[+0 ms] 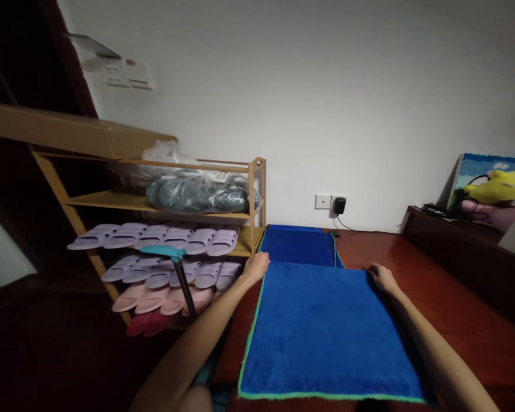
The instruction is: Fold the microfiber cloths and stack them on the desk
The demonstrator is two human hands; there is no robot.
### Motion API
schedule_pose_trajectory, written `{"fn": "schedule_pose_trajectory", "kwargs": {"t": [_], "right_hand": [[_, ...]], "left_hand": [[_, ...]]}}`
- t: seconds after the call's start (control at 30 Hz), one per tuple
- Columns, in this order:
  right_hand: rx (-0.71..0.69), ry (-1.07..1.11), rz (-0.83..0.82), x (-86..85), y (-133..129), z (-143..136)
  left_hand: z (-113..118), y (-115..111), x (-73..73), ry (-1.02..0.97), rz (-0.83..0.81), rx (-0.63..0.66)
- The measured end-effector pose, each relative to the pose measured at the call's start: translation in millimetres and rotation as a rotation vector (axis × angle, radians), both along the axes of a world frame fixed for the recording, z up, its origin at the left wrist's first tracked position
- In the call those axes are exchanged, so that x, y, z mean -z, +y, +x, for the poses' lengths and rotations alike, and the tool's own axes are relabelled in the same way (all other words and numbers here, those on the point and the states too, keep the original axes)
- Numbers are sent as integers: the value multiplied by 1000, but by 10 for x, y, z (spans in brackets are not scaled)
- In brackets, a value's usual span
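Observation:
A blue towel [326, 332] with bright green edging is spread over the near part of a reddish-brown wooden surface. My left hand [256, 269] pinches its far left corner, and my right hand [383, 278] grips the far right corner. The towel's near edge reaches the front of the surface. Just beyond it, against the wall, lies more blue cloth [298, 246] with the same green edging, apparently folded or stacked; its near part is covered by the towel.
To the left stands a wooden shoe rack [252, 189] with several lilac slippers [223, 240] and plastic-wrapped goods [197, 191]. A blue-topped handle [165, 252] rises before it. A black plug [339, 205] sits in the wall socket. At right a raised ledge holds a yellow plush toy [508, 186].

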State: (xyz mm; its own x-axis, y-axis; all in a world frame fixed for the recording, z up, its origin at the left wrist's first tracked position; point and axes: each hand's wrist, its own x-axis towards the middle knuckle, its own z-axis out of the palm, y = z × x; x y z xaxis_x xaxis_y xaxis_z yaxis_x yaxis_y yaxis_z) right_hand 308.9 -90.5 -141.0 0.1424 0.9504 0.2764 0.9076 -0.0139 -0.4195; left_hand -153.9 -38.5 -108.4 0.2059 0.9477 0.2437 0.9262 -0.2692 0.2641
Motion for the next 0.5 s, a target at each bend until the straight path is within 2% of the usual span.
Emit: {"fn": "schedule_pose_trajectory", "kwargs": {"t": [0.13, 0.3, 0.4, 0.43, 0.5], "right_hand": [[31, -74, -29, -7, -24, 10], [62, -145, -28, -102, -106, -49], [52, -183, 46, -164, -168, -314], [20, -191, 72, -179, -186, -449], [-130, -184, 91, -190, -218, -758]], "left_hand": [[35, -29, -26, 102, 26, 5], [93, -107, -130, 167, 69, 10], [268, -285, -182, 175, 133, 60], [354, -358, -185, 170, 148, 116], [544, -492, -156, 150, 161, 279]]}}
